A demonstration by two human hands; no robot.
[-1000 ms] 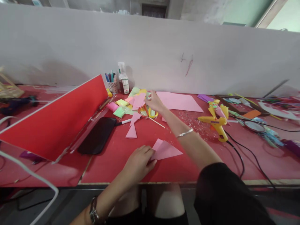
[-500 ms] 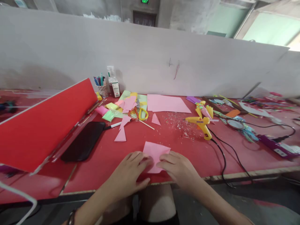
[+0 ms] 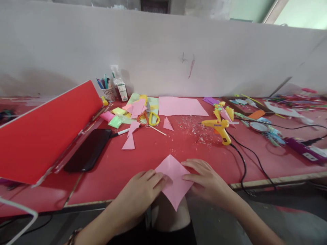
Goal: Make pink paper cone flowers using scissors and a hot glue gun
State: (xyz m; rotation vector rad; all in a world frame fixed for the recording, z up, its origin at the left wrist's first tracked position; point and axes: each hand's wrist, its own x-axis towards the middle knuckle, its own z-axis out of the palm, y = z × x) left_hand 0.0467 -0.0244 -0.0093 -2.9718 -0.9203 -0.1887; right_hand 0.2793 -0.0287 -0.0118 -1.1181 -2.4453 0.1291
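Note:
A pink square of paper is held cornerwise at the table's front edge, its lower corner hanging out over my knee. Faint crease lines cross its middle. My left hand grips the left corner, thumb hidden beneath or behind the fingers. At the right corner, my right hand holds the sheet between its fingers and a thumb I cannot see. Beyond the sheet lie a small pink paper triangle and several pink offcuts.
A yellow glue gun with a black cord lies to the right. Scissors, a large pink sheet and clay packets are farther back. To the left are a black phone and a leaning red board. Paper scraps litter the middle.
The pink paper has been turned from edge-on to cornerwise and drawn nearer, so a corner overhangs the table edge. Both hands have shifted to its side corners. The view has tilted down slightly.

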